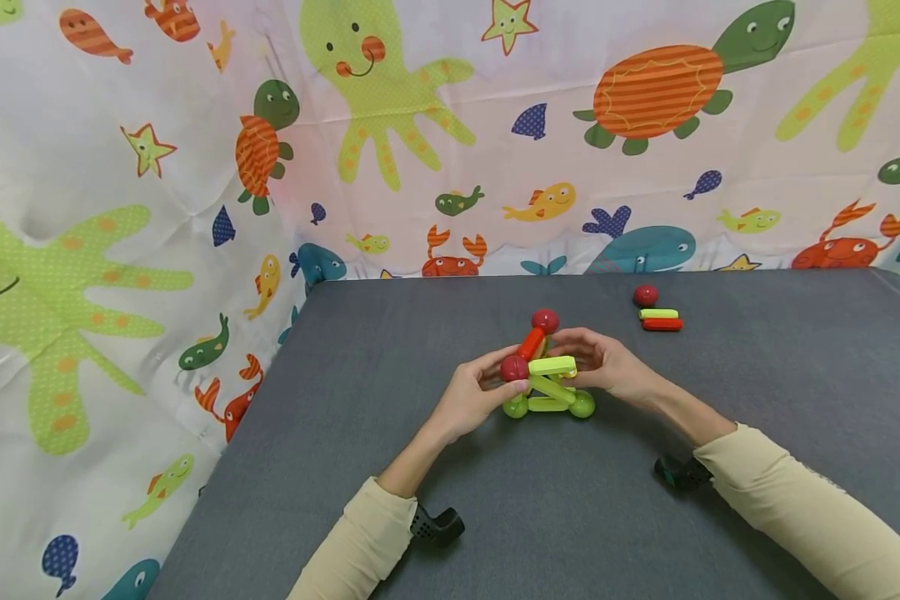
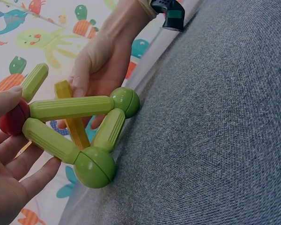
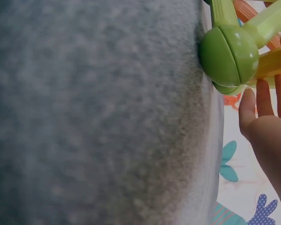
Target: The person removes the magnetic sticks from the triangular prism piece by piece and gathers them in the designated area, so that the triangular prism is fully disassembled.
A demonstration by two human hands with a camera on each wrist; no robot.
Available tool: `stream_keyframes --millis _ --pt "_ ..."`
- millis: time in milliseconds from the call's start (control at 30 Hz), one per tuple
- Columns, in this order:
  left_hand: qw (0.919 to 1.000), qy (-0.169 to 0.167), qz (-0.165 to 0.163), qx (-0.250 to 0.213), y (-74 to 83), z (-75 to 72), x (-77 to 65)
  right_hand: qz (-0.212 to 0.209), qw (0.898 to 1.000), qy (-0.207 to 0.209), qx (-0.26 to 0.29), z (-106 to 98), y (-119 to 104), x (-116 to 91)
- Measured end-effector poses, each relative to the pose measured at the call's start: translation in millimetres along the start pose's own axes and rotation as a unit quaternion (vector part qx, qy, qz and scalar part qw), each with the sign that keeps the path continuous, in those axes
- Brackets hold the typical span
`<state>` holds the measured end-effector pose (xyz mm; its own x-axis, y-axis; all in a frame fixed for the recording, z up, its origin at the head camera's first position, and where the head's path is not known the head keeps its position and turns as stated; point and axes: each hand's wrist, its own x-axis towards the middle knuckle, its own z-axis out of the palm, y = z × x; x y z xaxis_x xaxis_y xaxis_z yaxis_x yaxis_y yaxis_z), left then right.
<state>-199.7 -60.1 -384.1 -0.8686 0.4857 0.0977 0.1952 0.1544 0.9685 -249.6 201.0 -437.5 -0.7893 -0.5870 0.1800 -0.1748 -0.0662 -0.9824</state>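
Note:
A toy frame of coloured rods and balls stands on the grey table [image 1: 390,333], between both hands. My left hand [image 1: 471,396] holds a red ball [image 1: 514,367] at its upper corner, thumb on the near side. From that ball a light green rod [image 1: 552,366] sticks out with its other end free. A red rod [image 1: 531,343] leads to a second red ball [image 1: 545,321] behind. Two green balls [image 1: 515,406] [image 2: 95,167] and a green rod [image 1: 547,404] form the near base. On the far right side, my right hand [image 1: 615,367] pinches a yellow rod [image 2: 77,131], partly hidden.
Farther back on the right lie a loose red ball [image 1: 646,295], a light green rod [image 1: 658,314] and a red rod [image 1: 662,325], close together. A sea-animal printed cloth [image 1: 420,167] hangs behind and left of the table. Each wrist carries a black camera [image 1: 438,527].

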Motion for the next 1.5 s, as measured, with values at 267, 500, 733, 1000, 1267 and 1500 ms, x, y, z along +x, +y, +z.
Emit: stream_keyframes --millis 267,500,733,1000,1267,1500 --pt "1.0000 0.001 -0.006 0.001 1.5 0.1 -0.5 -0.024 0.999 0.020 -0.007 0.4 0.6 -3.5" --pt "0.9999 0.002 -0.010 0.003 2.0 0.2 -0.3 0.017 0.998 0.056 0.008 -6.8 4.3 -7.5" --pt "1.0000 0.003 -0.008 0.004 1.8 0.4 0.1 0.106 0.976 0.122 0.147 -10.5 4.9 -7.8" --pt "1.0000 0.002 -0.005 0.006 1.8 0.3 -0.2 0.139 0.956 0.181 0.183 -1.5 0.1 -4.2" --pt "1.0000 0.002 0.000 0.009 -0.7 0.2 0.1 0.170 0.965 0.145 0.139 10.5 2.4 5.5" --pt "1.0000 0.003 -0.002 0.005 -0.7 1.0 0.3 0.164 0.962 0.159 0.149 14.4 5.4 9.2"
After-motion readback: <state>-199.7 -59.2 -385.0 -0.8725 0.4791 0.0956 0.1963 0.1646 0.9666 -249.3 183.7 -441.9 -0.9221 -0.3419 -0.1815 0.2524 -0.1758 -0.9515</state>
